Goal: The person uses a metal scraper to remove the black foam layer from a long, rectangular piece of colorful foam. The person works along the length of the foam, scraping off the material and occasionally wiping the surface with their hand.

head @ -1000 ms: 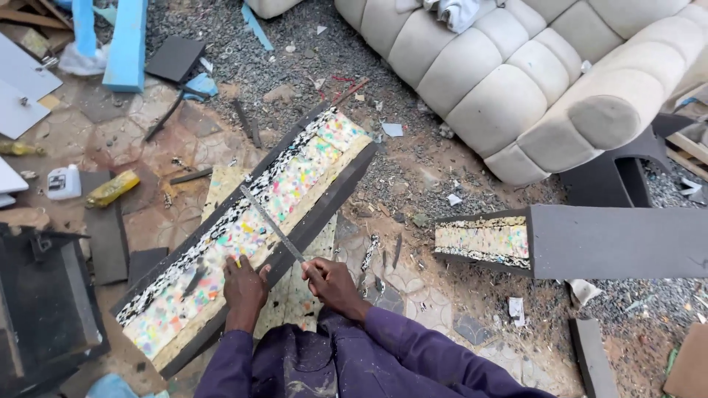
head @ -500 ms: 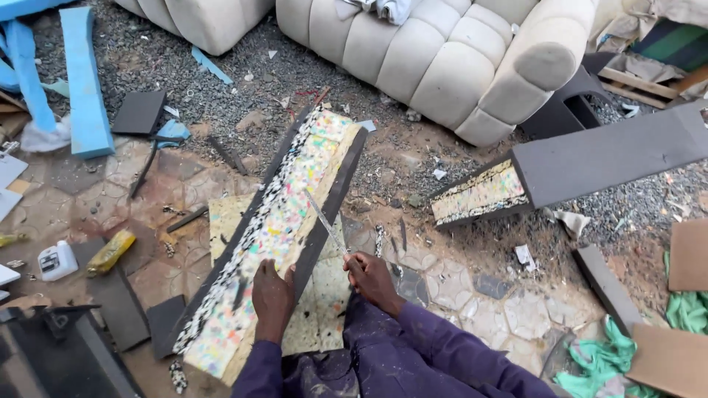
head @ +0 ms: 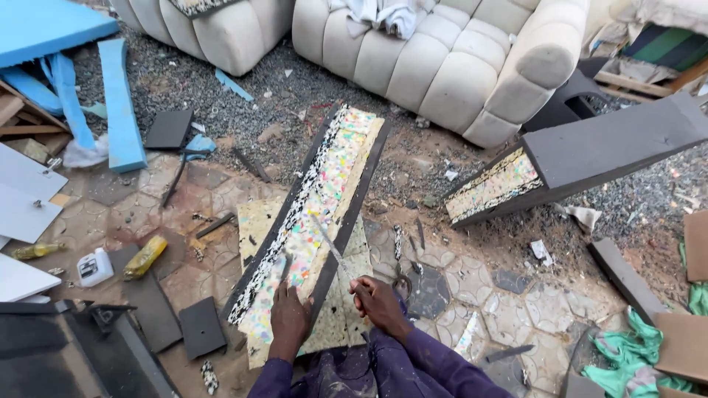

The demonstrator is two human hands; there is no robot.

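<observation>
Now my left hand (head: 289, 318) presses the long speckled foam panel (head: 313, 214) on the tiled floor (head: 472, 280), while my right hand (head: 380, 302), its grip closed on the thin blade (head: 330, 247), has slid nearer along the panel's dark edge.

Left hand (head: 289, 318) on foam slab (head: 313, 214); right hand (head: 380, 304) beside it gripping blade (head: 330, 247). Left of hands: black offcut (head: 200, 327), yellow bottle (head: 145, 256). Right: open paving, scattered scraps. Ahead: slab, then sofa (head: 442, 59) blocks passage.
</observation>
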